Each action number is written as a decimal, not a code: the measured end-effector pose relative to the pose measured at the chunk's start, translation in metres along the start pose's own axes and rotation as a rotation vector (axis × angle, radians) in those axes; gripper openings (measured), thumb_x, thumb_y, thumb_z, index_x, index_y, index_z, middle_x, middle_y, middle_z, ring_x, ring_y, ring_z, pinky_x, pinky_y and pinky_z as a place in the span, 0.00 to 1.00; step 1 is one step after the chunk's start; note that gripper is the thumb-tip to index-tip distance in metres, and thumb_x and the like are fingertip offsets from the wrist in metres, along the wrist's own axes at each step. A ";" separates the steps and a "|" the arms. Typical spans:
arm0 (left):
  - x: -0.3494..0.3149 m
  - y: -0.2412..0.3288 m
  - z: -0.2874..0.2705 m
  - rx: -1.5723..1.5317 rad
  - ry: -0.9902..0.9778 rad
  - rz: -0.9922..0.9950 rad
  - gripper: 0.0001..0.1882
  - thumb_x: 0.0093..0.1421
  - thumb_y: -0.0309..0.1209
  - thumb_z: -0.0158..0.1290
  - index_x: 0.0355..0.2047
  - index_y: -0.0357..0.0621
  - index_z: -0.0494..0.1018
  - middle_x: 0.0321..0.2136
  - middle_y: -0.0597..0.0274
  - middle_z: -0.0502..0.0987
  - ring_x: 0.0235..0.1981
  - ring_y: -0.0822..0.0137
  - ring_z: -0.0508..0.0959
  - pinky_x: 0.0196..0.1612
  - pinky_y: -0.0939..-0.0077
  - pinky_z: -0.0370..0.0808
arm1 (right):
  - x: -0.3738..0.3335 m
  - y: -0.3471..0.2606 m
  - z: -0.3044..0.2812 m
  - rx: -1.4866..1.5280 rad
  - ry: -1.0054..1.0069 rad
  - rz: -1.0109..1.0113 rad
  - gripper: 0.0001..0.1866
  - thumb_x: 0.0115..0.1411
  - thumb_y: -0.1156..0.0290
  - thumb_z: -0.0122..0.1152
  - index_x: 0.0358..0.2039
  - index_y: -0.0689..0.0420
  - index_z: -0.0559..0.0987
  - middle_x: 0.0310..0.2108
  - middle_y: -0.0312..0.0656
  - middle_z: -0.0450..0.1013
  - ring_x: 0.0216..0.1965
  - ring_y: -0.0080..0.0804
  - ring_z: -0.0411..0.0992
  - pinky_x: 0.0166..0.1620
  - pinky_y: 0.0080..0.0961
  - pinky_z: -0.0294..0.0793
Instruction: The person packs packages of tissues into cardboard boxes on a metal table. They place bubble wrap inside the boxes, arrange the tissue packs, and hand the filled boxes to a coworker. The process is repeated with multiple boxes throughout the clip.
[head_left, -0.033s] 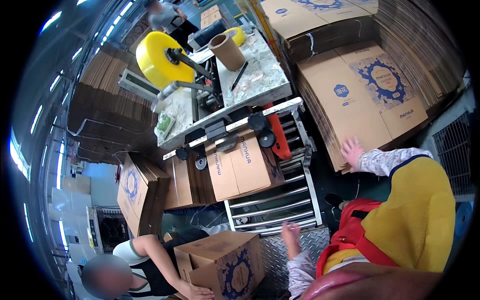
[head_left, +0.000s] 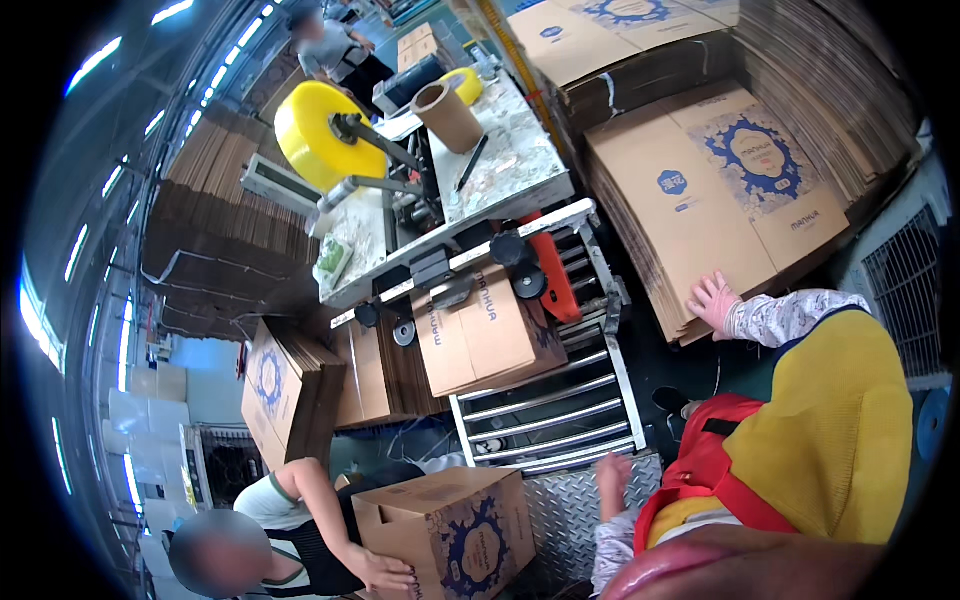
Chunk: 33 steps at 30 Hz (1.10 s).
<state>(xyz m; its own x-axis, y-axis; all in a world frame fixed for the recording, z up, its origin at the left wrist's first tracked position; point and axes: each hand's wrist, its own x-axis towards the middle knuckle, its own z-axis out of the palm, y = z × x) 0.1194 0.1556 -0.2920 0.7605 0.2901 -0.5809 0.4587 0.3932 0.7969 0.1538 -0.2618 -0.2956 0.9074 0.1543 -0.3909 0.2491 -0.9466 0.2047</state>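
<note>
My right hand (head_left: 714, 303) lies with spread fingers on the near edge of a stack of flat printed cartons (head_left: 715, 245) at the right. It touches the top sheet and grips nothing that I can see. My left hand (head_left: 612, 476) hovers above a diamond-plate metal step (head_left: 570, 515) in front of my body, fingers loosely bent and nothing visible in them. A brown carton (head_left: 480, 350) with blue print sits on the roller conveyor (head_left: 550, 408), partly under the taping machine (head_left: 480, 190). Left of my left hand stands another boxed-up carton (head_left: 440, 520), with a co-worker's hand (head_left: 382, 571) against its side.
A big yellow tape roll (head_left: 325, 137) is mounted on the machine, near a cardboard tube (head_left: 447, 115) and a black pen (head_left: 473, 162). Folded cartons (head_left: 275, 385) lean at the left. A metal grille (head_left: 905, 295) stands at far right. Another person (head_left: 335, 50) is in the back.
My left hand has drawn back to the right, closer to my body. My right hand has shifted slightly along the stack. The co-worker's hand has moved up the carton, whose near flap now lies closer in.
</note>
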 end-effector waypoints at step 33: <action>-0.283 0.070 -0.052 0.344 -0.050 1.096 0.09 0.56 0.22 0.57 0.36 0.27 0.75 0.33 0.55 0.79 0.30 0.69 0.76 0.32 0.76 0.72 | -0.270 -0.110 -0.343 0.417 1.671 -0.793 0.18 0.48 0.67 0.59 0.41 0.58 0.74 0.41 0.44 0.71 0.45 0.44 0.69 0.51 0.43 0.67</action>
<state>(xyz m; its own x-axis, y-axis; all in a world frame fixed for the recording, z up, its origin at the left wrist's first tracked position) -0.0879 0.1467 -0.0806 0.8425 0.2908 0.4535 -0.3652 -0.3107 0.8776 -0.0026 -0.1024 0.0956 0.0568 0.3646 0.9294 0.8613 -0.4887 0.1391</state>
